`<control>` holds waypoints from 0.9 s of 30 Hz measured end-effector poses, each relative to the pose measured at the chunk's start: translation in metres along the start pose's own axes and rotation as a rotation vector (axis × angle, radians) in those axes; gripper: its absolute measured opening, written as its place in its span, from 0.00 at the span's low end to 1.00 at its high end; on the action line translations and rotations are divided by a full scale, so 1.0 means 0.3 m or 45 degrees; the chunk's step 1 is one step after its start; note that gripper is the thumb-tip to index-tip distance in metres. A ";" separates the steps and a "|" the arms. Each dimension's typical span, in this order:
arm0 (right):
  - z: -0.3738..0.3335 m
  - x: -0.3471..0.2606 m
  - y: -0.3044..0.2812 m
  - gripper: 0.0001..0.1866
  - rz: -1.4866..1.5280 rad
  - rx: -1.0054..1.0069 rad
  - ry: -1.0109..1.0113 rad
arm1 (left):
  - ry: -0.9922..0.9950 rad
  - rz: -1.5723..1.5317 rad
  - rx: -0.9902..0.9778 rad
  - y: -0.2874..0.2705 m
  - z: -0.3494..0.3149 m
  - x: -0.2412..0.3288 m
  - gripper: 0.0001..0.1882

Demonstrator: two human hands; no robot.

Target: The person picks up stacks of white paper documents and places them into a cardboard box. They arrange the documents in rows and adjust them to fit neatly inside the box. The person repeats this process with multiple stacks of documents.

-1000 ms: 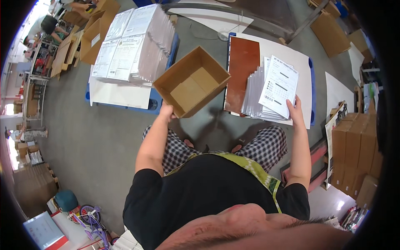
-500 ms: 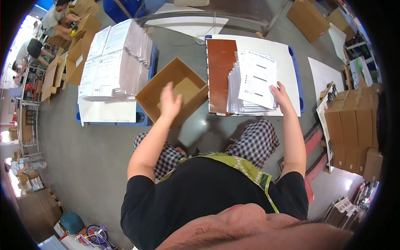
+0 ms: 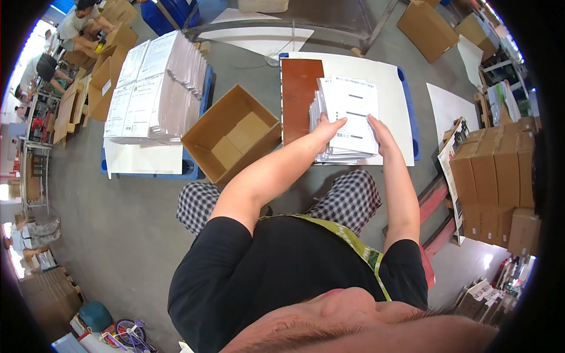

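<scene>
A stack of flat, clear-wrapped packets with printed white sheets [image 3: 355, 106] lies on a white board, its left part overlapping a reddish-brown panel [image 3: 301, 88]. My left hand [image 3: 326, 132] grips the stack's left side, the thumb over the top sheet and the other fingers partly hidden along the edge. From the opposite side my right hand [image 3: 382, 134] presses against the right edge, fingers pointing away from me. Left of the stack stands an open, unfilled cardboard box [image 3: 232, 132], partly behind my left forearm.
Tall piles of similar wrapped packets [image 3: 144, 88] stand on a blue pallet [image 3: 191, 167] at the left. Brown cartons [image 3: 494, 170] are stacked at the right near a red pallet-jack fork [image 3: 432, 206]. Other people [image 3: 82, 26] work at the far left.
My left hand has moved right, from above the open box to the left side of the packet stack. My right hand stays at the stack's right edge. The view has shifted slightly.
</scene>
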State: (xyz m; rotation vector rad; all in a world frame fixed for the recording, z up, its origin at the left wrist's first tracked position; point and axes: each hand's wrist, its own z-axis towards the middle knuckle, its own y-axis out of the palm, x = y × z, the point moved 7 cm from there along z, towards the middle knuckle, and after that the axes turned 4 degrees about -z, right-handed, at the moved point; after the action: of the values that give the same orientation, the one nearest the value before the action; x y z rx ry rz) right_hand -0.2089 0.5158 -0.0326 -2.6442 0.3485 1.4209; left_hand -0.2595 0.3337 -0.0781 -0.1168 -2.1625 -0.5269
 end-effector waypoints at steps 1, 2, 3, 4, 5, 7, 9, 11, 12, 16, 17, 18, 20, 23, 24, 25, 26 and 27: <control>-0.008 -0.004 0.004 0.32 0.000 0.006 -0.035 | 0.013 -0.017 -0.028 0.003 -0.002 0.003 0.38; -0.020 -0.006 0.008 0.31 0.000 0.012 -0.070 | 0.028 -0.035 -0.056 0.004 -0.008 0.008 0.36; -0.030 -0.006 0.006 0.31 0.002 0.021 -0.106 | 0.022 -0.118 -0.122 0.015 -0.033 0.025 0.38; -0.037 -0.004 -0.001 0.31 0.023 0.017 -0.120 | 0.015 -0.204 -0.189 0.034 -0.076 0.058 0.39; -0.043 -0.002 -0.009 0.30 0.044 0.014 -0.134 | 0.008 -0.290 -0.256 0.057 -0.109 0.083 0.40; -0.054 -0.013 -0.002 0.30 0.084 0.006 -0.163 | -0.013 -0.286 -0.187 0.052 -0.136 0.103 0.37; -0.077 -0.030 0.009 0.30 0.128 0.008 -0.187 | 0.045 -0.193 -0.130 0.035 -0.136 0.107 0.34; -0.104 -0.061 0.016 0.31 0.091 0.004 -0.275 | 0.181 -0.007 -0.080 0.016 -0.120 0.101 0.31; -0.117 -0.071 0.014 0.31 0.077 0.005 -0.316 | 0.225 0.080 -0.031 0.014 -0.133 0.109 0.31; -0.149 -0.078 0.008 0.34 0.115 -0.017 -0.462 | 0.378 0.265 0.132 0.000 -0.198 0.134 0.39; -0.159 -0.073 -0.006 0.34 0.138 -0.024 -0.527 | 0.410 0.354 0.173 0.017 -0.243 0.163 0.40; -0.172 -0.070 -0.015 0.35 0.164 -0.029 -0.594 | 0.442 0.446 0.211 0.022 -0.280 0.186 0.42; -0.203 -0.091 -0.003 0.42 0.191 -0.077 -0.646 | 0.795 0.484 0.122 0.032 -0.331 0.238 0.50; -0.253 -0.144 -0.021 0.52 0.141 -0.035 -0.777 | 1.243 0.627 -0.011 0.085 -0.454 0.355 0.57; -0.237 -0.143 -0.033 0.53 0.111 -0.125 -0.856 | 1.365 0.665 -0.078 0.085 -0.474 0.367 0.58; -0.216 -0.136 -0.059 0.53 0.063 -0.183 -0.862 | 1.492 0.698 -0.153 0.090 -0.477 0.384 0.59; -0.195 -0.120 -0.078 0.53 0.015 -0.239 -0.866 | 1.618 0.732 -0.232 0.094 -0.480 0.396 0.60; -0.176 -0.099 -0.097 0.51 0.156 -0.151 -0.712 | 1.586 0.776 -0.273 0.094 -0.455 0.390 0.63</control>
State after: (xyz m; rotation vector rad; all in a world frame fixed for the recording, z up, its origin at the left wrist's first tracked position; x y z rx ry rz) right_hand -0.1748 0.5371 0.0212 -2.1963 0.3722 2.1876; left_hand -0.2209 0.2908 0.0947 -0.4195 -0.7862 -0.3146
